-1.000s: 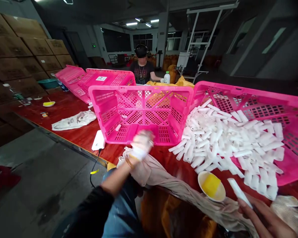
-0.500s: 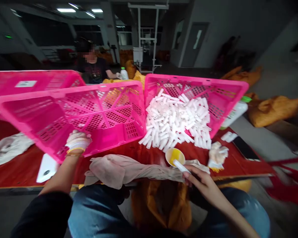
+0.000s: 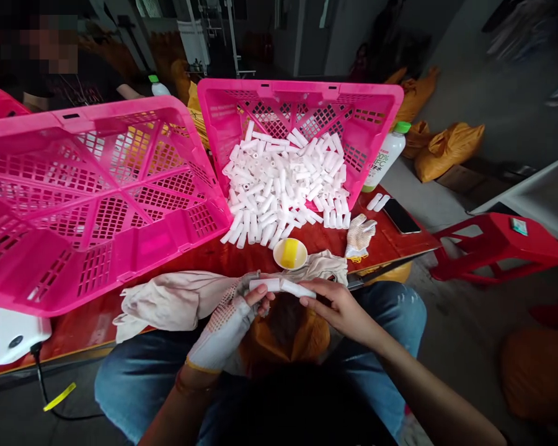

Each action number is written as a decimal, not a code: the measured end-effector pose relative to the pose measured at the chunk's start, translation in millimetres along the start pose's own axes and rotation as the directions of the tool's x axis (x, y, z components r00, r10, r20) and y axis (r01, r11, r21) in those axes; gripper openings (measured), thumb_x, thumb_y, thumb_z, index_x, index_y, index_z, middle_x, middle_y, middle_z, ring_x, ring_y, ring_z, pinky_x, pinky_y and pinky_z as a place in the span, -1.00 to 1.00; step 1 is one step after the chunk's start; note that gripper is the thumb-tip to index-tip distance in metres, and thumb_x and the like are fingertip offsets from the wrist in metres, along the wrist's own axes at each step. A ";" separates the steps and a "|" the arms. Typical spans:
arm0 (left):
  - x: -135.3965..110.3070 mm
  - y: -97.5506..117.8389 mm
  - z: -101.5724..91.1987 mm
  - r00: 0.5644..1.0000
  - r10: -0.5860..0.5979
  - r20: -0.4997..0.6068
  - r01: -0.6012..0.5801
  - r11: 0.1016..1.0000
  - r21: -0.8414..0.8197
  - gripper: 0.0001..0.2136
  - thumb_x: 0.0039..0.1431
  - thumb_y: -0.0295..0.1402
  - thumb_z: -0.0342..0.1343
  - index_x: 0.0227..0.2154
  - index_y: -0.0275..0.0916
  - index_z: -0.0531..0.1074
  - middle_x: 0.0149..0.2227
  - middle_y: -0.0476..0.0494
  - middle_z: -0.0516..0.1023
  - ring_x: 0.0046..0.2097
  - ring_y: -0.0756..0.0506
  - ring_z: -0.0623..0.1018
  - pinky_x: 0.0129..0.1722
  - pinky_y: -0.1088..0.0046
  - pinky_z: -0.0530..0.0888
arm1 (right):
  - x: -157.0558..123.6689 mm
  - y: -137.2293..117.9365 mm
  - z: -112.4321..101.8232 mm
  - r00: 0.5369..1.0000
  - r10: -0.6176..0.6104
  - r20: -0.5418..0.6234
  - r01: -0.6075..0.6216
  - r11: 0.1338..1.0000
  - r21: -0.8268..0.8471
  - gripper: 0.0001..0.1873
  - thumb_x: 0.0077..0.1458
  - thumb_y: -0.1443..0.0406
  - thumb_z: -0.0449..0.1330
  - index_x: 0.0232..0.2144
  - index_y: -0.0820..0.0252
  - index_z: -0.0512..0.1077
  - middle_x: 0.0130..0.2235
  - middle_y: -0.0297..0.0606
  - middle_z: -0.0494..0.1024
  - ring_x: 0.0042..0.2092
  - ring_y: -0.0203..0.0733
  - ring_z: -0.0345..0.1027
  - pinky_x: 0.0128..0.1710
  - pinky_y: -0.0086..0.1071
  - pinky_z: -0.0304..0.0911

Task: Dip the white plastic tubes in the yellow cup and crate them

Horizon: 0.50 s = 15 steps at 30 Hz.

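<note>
The crate at nine o'clock [image 3: 97, 198] and the crate at twelve o'clock [image 3: 302, 90] are showing smooth, glossy pink plastic lattice. The tubes [image 3: 283, 179] are looking matt white and smooth. The table [image 3: 242, 257] is gleaming like varnished reddish wood. The left hand [image 3: 223, 325] is wearing a knitted cloth glove with rough grip dots, pinching one matt tube [image 3: 266, 284]. At eight o'clock a soft cloth [image 3: 172, 300] is lying crumpled.

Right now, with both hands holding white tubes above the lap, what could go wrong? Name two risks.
The small white bowl of yellow liquid sits beyond the gloved left hand and bare right hand gripping short white plastic tubes; a nudge might spill it. The loose tube pile spills from the tilted pink plastic crate toward the red table's edge; some may roll off.
</note>
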<state>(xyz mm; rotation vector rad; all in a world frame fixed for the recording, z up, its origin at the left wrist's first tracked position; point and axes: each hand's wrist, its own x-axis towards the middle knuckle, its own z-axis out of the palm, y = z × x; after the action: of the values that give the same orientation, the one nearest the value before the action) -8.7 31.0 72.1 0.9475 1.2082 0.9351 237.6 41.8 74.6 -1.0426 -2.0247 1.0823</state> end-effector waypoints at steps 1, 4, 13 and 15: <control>0.9 0.7 -0.2 0.999 -0.027 0.031 0.028 0.999 -0.031 -0.64 0.12 -0.05 0.31 -0.17 -0.23 0.56 -0.34 -0.11 0.64 -0.39 -0.06 0.54 -0.36 0.41 0.51 | -2.4 0.8 -2.4 1.000 -0.010 0.017 0.011 0.998 -0.060 -0.63 0.44 0.08 0.14 0.10 0.14 0.54 -0.01 -0.09 0.65 -0.01 -0.02 0.56 0.02 -0.19 0.47; -0.6 -2.3 -4.9 0.995 -0.030 0.094 0.024 0.998 0.066 -0.62 0.11 -0.05 0.33 -0.12 -0.20 0.60 -0.28 -0.15 0.68 -0.29 -0.14 0.62 -0.22 0.32 0.58 | -8.0 1.0 -7.7 0.995 -0.018 0.096 0.036 0.980 -0.195 -0.62 0.47 0.11 0.09 0.14 0.15 0.52 -0.04 -0.07 0.62 -0.03 -0.01 0.55 0.01 -0.18 0.48; -34.0 -19.3 8.5 0.892 -0.155 0.424 -0.098 0.850 0.518 -0.57 0.18 -0.13 0.30 0.12 -0.02 0.61 0.04 -0.11 0.69 0.00 -0.28 0.65 0.07 0.22 0.55 | -20.1 -6.9 -8.2 0.938 0.097 0.332 -0.042 0.985 -0.168 -0.27 0.36 -0.07 0.19 0.40 0.15 0.28 0.15 0.01 0.58 0.13 0.05 0.52 0.15 -0.14 0.44; -40.4 -31.2 24.0 0.874 -0.164 0.457 -0.102 0.857 0.505 -0.65 0.17 -0.16 0.33 0.03 -0.01 0.65 0.04 -0.08 0.68 0.01 -0.28 0.65 0.05 0.24 0.56 | -19.4 -17.1 -8.1 0.961 0.065 0.270 -0.037 0.994 -0.105 -0.07 0.26 -0.13 0.27 0.48 0.16 0.13 0.35 0.09 0.39 0.33 0.11 0.33 0.32 -0.06 0.29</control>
<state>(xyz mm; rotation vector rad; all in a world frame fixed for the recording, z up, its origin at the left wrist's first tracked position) 12.7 -19.3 58.1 1.4856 1.0380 0.2891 247.8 22.3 90.5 -1.0472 -2.3007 1.2201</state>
